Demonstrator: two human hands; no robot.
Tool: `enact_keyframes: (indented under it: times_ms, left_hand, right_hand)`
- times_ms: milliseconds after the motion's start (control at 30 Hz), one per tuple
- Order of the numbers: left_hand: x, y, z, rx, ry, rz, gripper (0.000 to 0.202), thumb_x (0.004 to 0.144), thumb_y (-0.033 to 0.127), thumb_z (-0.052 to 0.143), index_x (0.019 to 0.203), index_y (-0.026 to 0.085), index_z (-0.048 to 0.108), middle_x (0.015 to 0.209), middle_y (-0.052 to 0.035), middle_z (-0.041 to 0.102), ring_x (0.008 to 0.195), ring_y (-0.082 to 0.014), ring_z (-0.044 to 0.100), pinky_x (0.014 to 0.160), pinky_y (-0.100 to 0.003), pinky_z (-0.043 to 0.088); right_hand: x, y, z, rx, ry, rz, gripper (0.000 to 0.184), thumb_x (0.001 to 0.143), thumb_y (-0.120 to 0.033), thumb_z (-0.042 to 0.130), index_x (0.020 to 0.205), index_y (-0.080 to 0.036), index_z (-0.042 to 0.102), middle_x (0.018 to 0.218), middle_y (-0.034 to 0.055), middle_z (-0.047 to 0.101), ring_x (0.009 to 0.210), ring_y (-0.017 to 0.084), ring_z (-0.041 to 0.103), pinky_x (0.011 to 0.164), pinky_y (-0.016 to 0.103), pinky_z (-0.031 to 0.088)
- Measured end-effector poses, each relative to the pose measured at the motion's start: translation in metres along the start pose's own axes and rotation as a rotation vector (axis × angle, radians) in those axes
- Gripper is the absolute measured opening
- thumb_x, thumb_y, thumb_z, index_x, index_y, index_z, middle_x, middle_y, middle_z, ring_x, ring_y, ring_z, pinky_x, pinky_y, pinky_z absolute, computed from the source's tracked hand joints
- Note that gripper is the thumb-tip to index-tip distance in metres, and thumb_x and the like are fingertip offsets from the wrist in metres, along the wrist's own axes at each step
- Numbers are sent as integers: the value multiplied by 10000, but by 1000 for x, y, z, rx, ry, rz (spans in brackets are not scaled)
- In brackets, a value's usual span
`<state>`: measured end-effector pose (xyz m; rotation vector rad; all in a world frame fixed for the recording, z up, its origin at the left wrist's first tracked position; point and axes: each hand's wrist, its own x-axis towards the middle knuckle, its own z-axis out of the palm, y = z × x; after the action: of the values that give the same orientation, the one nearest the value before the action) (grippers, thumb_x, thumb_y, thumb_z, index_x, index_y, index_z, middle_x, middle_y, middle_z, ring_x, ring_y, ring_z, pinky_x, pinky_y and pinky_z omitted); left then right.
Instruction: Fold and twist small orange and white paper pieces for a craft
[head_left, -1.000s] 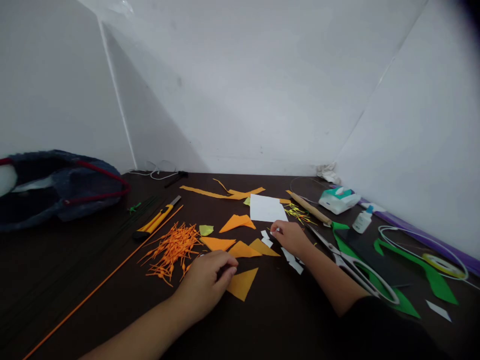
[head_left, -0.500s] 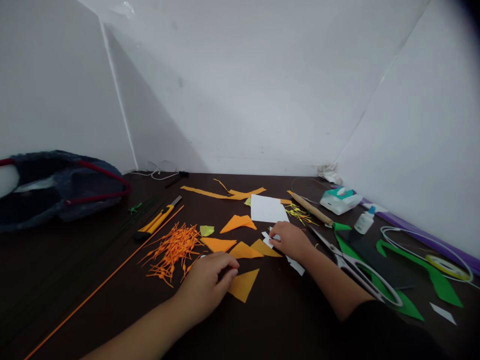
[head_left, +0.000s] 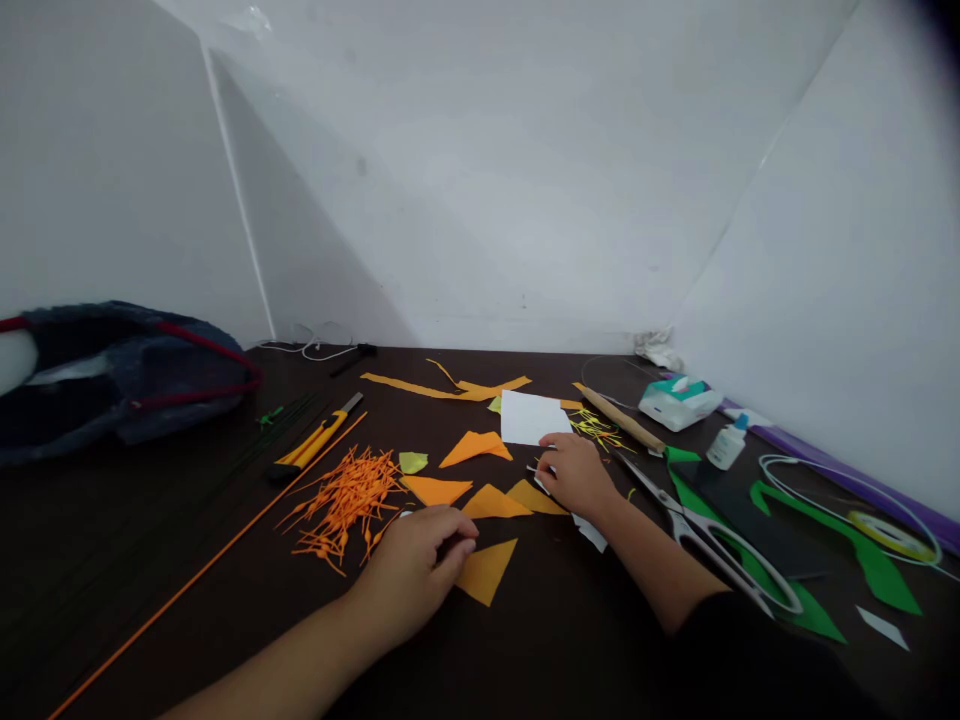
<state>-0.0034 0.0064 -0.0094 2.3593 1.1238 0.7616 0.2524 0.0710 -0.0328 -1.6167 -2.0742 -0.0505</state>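
Observation:
My left hand (head_left: pixel 426 556) rests low over the table with its fingers curled and thumb tip near the index finger; whatever is in it is hidden. Beside its thumb lies an orange triangle of paper or cloth (head_left: pixel 487 572). Small white scrap (head_left: pixel 406 514) shows behind its knuckles. My right hand (head_left: pixel 576 476) is closed over small white paper pieces (head_left: pixel 541 487), fingertips pinched and mostly covering them. Just beyond it is a white paper sheet (head_left: pixel 532 417). Orange triangles (head_left: pixel 495 501) lie between the hands, and another white scrap (head_left: pixel 590 532) sits under my right wrist.
Orange stamens (head_left: pixel 351 500) and a yellow utility knife (head_left: pixel 319 440) lie left. Large scissors (head_left: pixel 697 525), green strips (head_left: pixel 874 560), a glue bottle (head_left: pixel 727 443), a tissue pack (head_left: pixel 679 402) and a wooden stick (head_left: pixel 622 418) are right. A dark bag (head_left: pixel 180 370) stands far left.
My right hand has shifted slightly and now covers more of the white paper pieces. A nearby orange triangle has slid slightly right. My left hand stays in place.

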Motion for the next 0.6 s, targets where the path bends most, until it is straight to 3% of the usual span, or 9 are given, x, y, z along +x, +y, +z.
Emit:
enact_keyframes:
  times_ms: [100, 200, 333, 367, 467, 600]
  left_hand:
    - [0, -2, -1, -11, 12, 9, 137, 775, 162, 466, 798, 214, 591, 763, -3, 618, 716, -146, 569, 659, -258, 415]
    - [0, -4, 1, -62, 47, -1, 161, 786, 160, 463, 880, 225, 576, 797, 1, 625, 742, -145, 577, 687, -266, 428]
    - [2, -6, 5, -166, 185, -35, 351, 760, 143, 509, 1095, 242, 475, 903, -9, 616, 777, -138, 577, 737, -283, 444]
    - [3, -5, 4, -177, 229, -35, 376, 747, 141, 530, 1104, 241, 469, 921, -12, 611, 769, -136, 576, 743, -286, 446]
    - [7, -3, 1, -183, 302, -6, 332, 726, 145, 564, 1042, 238, 522, 927, -18, 609, 763, -144, 571, 718, -281, 450]
    - [10, -6, -6, -142, 320, -10, 143, 738, 169, 570, 862, 216, 622, 810, -25, 624, 761, -165, 561, 691, -279, 435]
  right_hand:
    - [3, -1, 0, 95, 23, 64, 126, 683, -195, 544, 601, -194, 639, 1000, 69, 599, 977, 271, 474, 876, 458, 273]
    - [2, -13, -6, 233, 42, 110, 163, 720, -228, 508, 609, -178, 617, 972, 69, 602, 904, 226, 521, 815, 386, 361]
    - [-6, -58, -9, 474, -4, 84, 226, 801, -320, 426, 754, -170, 588, 684, 12, 604, 644, 145, 552, 603, 261, 435]
    - [-8, -72, -7, 693, -50, 107, 207, 793, -321, 453, 751, -162, 578, 651, 6, 586, 626, 139, 541, 597, 255, 434]
    - [-13, -106, 0, 1093, -114, 164, 141, 746, -291, 545, 693, -162, 564, 641, -3, 564, 626, 130, 527, 621, 259, 434]
    - [-17, -123, 6, 1158, -125, 139, 115, 742, -248, 544, 682, -171, 603, 688, 19, 587, 661, 146, 540, 635, 285, 444]
